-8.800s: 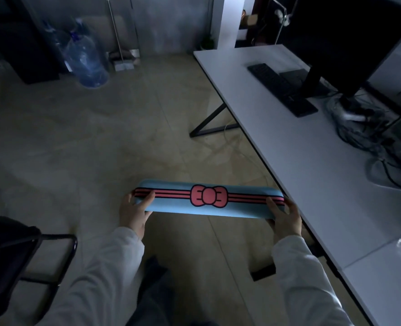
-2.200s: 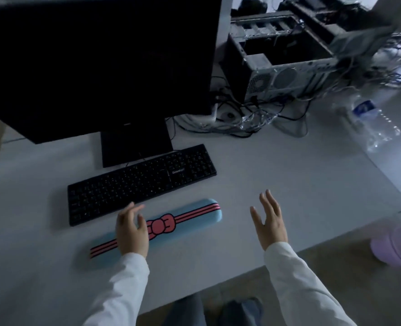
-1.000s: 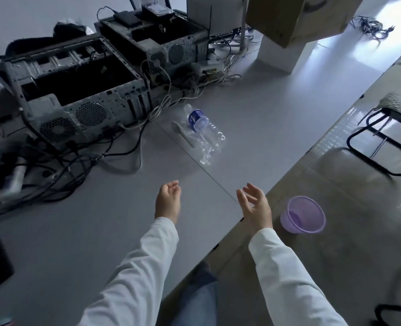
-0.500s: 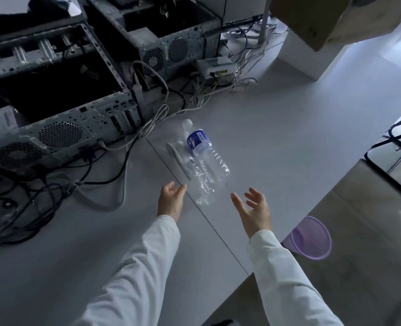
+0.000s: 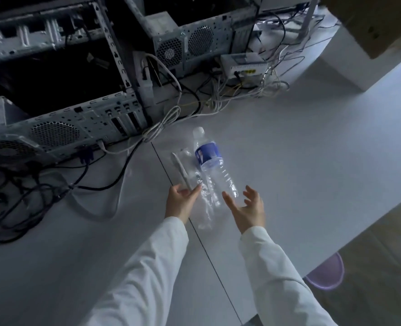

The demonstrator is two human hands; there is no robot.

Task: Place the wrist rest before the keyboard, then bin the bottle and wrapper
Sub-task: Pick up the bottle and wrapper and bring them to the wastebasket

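Note:
A clear plastic bottle with a blue label lies on its side on the white desk, cap pointing away from me. A clear wrapper with a white strip lies along its left side. My left hand touches the wrapper's near left edge, thumb and fingers closing around the strip; whether it grips is unclear. My right hand hovers open just right of the bottle's base, palm turned left. The purple bin stands on the floor at lower right, partly hidden by the desk edge. The wrist rest and keyboard are out of view.
Two open computer cases and a tangle of cables fill the back left of the desk. A white router sits behind the bottle. A cardboard box overhangs at top right. The desk's edge runs diagonally at right.
The view has swung from the keyboard and wrist rest to the bottle. Both hands have reached forward; my left hand now touches the wrapper, my right is beside the bottle's base.

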